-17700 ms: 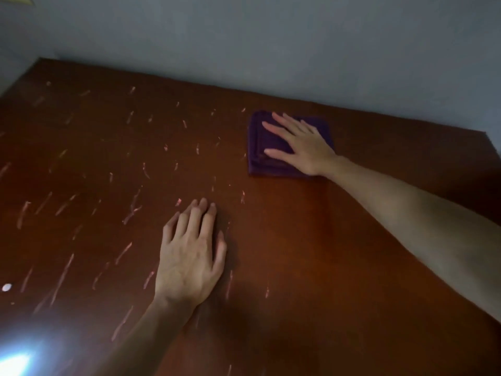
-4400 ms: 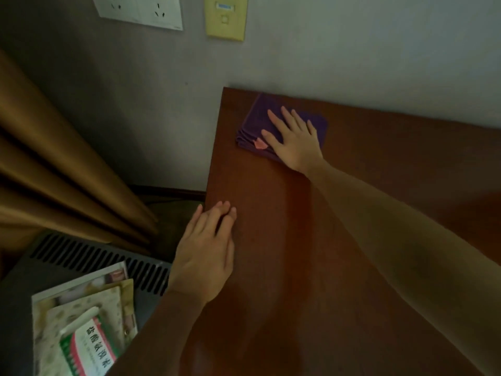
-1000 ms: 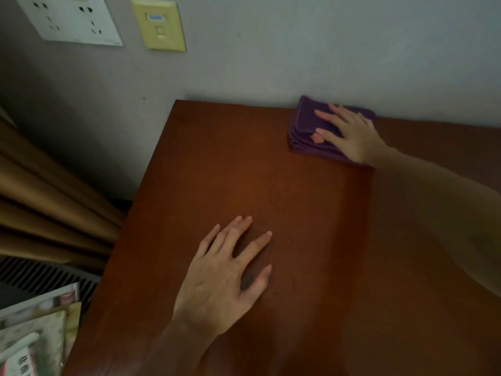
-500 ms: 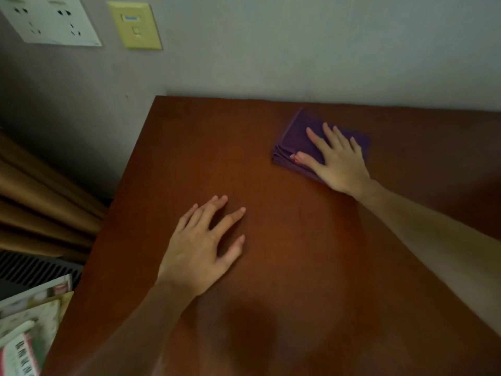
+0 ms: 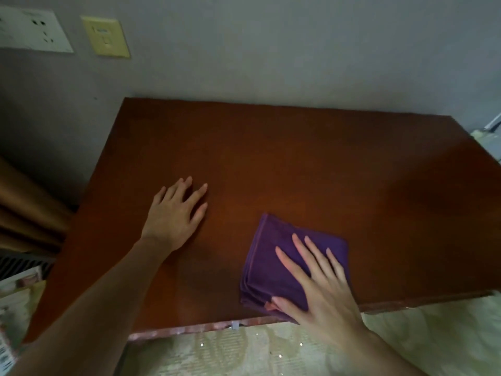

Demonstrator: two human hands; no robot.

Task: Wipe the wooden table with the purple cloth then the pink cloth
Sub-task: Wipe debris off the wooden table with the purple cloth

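The folded purple cloth point(image 5: 271, 256) lies on the wooden table point(image 5: 298, 164) close to its near edge. My right hand point(image 5: 317, 283) presses flat on the cloth, fingers straight and spread, thumb at the cloth's near corner where a small pink bit shows. My left hand point(image 5: 176, 215) rests flat on the bare wood to the left of the cloth, fingers straight. No pink cloth shows as a separate piece.
The table stands against a grey wall with a white socket plate point(image 5: 32, 31) and a yellow switch plate point(image 5: 105, 38). Brown curtains point(image 5: 24, 213) hang at the left. Printed packets point(image 5: 13, 294) lie at the lower left, pale patterned fabric point(image 5: 244, 348) below the near edge.
My right hand has dragged the purple cloth from near the back wall down to the table's near edge. My left hand has stayed flat on the wood.
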